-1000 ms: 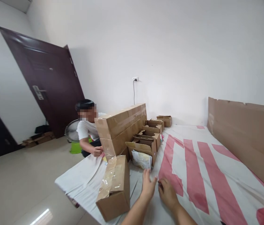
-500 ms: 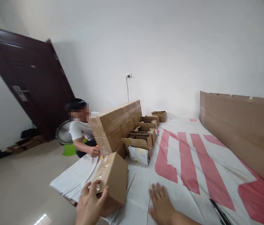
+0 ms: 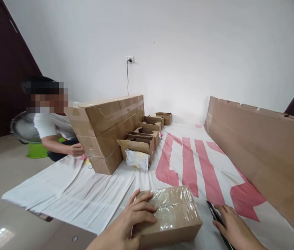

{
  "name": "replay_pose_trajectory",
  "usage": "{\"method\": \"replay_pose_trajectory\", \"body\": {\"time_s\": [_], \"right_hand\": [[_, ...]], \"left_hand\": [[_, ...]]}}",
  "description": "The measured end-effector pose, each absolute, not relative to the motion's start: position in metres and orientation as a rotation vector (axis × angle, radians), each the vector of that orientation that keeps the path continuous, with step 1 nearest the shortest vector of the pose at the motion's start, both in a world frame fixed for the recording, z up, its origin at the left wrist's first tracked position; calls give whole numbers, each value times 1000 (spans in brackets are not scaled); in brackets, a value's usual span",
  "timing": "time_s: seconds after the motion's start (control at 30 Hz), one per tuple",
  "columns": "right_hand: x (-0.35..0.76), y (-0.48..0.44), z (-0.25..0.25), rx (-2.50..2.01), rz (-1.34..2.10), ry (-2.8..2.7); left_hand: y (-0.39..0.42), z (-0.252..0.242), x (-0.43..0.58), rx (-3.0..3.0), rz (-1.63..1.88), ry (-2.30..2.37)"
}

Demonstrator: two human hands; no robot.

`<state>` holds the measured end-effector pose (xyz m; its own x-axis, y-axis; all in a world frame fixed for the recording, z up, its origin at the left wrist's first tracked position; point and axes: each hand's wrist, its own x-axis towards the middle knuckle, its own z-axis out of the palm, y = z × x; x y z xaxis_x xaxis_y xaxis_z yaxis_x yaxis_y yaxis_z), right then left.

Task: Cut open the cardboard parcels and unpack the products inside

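A small cardboard box (image 3: 173, 211), sealed with shiny clear tape across its top, lies on the sheet right in front of me. My left hand (image 3: 139, 217) grips its left end, with the fingers spread over the top and the thumb down at the near side. To the right of the box lies a utility knife (image 3: 216, 215), its dark tip pointing away from me. My right hand (image 3: 231, 224) has thumb and forefinger closed around the knife's body, and the lower part of the handle is partly hidden under the hand.
Taped boxes stand stacked in a row (image 3: 107, 121) on the left. Open boxes (image 3: 136, 146) stand beside them, a white packet (image 3: 138, 159) against the nearest. A co-worker (image 3: 55, 128) crouches behind the stack. A tall cardboard panel (image 3: 256, 149) borders the red-and-white sheet (image 3: 173, 149).
The taped box has moved rightward, away from the stack, with my left hand on it. My right hand has gone from lying flat on the sheet to the knife. My view has shifted.
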<state>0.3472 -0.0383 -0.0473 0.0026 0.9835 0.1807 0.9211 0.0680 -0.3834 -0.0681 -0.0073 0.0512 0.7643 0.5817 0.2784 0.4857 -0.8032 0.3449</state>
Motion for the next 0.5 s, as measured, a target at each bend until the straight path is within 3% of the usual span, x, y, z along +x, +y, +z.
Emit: {"method": "replay_pose_trajectory", "body": {"time_s": [0.1, 0.27, 0.5], "right_hand": [[361, -52, -78, -2019, 213, -1926], [370, -49, -100, -1946, 379, -1912], [328, -8, 3, -1705, -2, -1918]], "left_hand": [[1, 30, -53, 2691, 744, 921], [2, -17, -39, 2529, 1406, 966], [0, -17, -28, 2415, 1577, 943]]}}
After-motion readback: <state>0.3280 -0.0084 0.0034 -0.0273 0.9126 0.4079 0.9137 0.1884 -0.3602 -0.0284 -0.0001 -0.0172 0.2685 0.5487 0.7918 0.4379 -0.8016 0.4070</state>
